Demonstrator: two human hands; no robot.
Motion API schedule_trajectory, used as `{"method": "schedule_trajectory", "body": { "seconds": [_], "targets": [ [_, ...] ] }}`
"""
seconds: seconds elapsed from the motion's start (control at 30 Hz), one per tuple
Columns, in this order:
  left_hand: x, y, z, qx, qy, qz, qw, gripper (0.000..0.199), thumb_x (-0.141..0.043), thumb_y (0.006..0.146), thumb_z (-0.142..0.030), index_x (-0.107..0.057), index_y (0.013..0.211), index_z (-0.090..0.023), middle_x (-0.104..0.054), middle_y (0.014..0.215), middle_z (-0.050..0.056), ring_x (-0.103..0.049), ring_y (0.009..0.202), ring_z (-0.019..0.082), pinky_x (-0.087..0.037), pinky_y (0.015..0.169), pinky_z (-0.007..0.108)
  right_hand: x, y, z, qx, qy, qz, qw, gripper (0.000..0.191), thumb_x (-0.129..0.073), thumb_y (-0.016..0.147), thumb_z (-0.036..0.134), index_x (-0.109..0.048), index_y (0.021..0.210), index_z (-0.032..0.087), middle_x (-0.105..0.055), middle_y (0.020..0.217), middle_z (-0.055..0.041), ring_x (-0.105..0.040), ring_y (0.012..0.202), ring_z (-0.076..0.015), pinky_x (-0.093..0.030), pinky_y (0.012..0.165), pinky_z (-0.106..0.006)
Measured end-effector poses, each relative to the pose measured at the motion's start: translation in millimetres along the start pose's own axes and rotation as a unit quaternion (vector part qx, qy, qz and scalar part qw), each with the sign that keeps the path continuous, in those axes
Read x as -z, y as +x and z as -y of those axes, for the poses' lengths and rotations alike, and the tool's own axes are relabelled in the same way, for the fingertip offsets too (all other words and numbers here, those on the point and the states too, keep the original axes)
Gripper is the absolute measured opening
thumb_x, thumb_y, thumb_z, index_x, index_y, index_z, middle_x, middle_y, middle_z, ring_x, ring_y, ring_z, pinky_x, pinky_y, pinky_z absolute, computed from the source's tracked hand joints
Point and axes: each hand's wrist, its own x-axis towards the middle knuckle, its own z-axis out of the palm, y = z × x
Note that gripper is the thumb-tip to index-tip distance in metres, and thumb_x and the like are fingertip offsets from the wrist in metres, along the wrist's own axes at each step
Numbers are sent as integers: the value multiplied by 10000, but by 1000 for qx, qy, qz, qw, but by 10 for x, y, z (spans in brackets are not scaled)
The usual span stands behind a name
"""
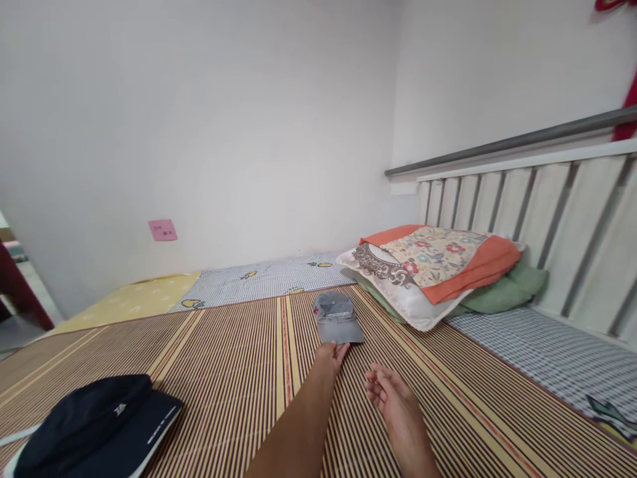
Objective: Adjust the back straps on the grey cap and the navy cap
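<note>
A grey cap (pixel 336 315) lies on the striped mat (pixel 239 372), its brim toward me. My left hand (pixel 334 353) is at the brim's near edge, with its fingers closed on it and the fingertips partly hidden under the brim. To the right, my right hand (pixel 391 392) is held above the mat, fingers curled and apart, touching nothing. At the lower left rests a dark navy cap (pixel 94 421) with a small light logo and a light strap.
Pillows with an orange-edged floral cover (pixel 442 259) are stacked at the right, over green cloth (pixel 512 289). Behind them stands a white slatted headboard (pixel 552 219). A pink note (pixel 162 230) is stuck on the wall.
</note>
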Motion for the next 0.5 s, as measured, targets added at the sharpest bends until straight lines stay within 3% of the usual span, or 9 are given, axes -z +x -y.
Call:
{"method": "schedule_trajectory", "body": {
  "seconds": [0.13, 0.23, 0.33, 0.43, 0.5],
  "targets": [
    [46, -126, -1, 57, 26, 4, 998, 322, -666, 989, -335, -641, 1272, -182, -696, 1237, 90, -709, 991, 216, -642, 808, 394, 16, 13, -24, -4, -1, 7, 1000, 508, -949, 496, 425, -758, 900, 186, -799, 738, -9, -735, 676, -191, -586, 641, -281],
    [195, -336, -41, 72, 49, 16, 996, 306, -666, 991, -315, -642, 1260, -172, -703, 1216, 85, -714, 964, 205, -645, 784, 377, 46, 23, -25, -8, -6, 15, 1000, 492, -940, 533, 415, -762, 930, 185, -806, 775, -19, -747, 714, -195, -595, 668, -283],
    [459, -670, -129, 76, 79, 28, 994, 230, -625, 1006, -240, -644, 1207, -130, -730, 1127, 91, -725, 880, 182, -636, 726, 325, 59, 34, -31, -10, -13, 17, 1000, 500, -934, 544, 413, -760, 953, 185, -809, 797, -28, -757, 743, -204, -603, 687, -290],
    [815, -1100, -258, 62, 107, 46, 991, 157, -559, 992, -124, -650, 1066, -21, -756, 913, 166, -727, 723, 188, -592, 643, 271, 44, 46, -74, -9, -21, 23, 999, 496, -926, 548, 414, -757, 955, 186, -808, 804, -35, -761, 748, -218, -610, 694, -306],
    [1071, -1404, -370, 51, 118, 70, 989, 136, -583, 973, -123, -674, 988, -22, -756, 824, 157, -707, 634, 176, -550, 584, 250, 28, 50, -115, -8, -28, 30, 999, 486, -916, 561, 416, -755, 959, 188, -812, 824, -39, -764, 760, -222, -615, 703, -311]
  ]
}}
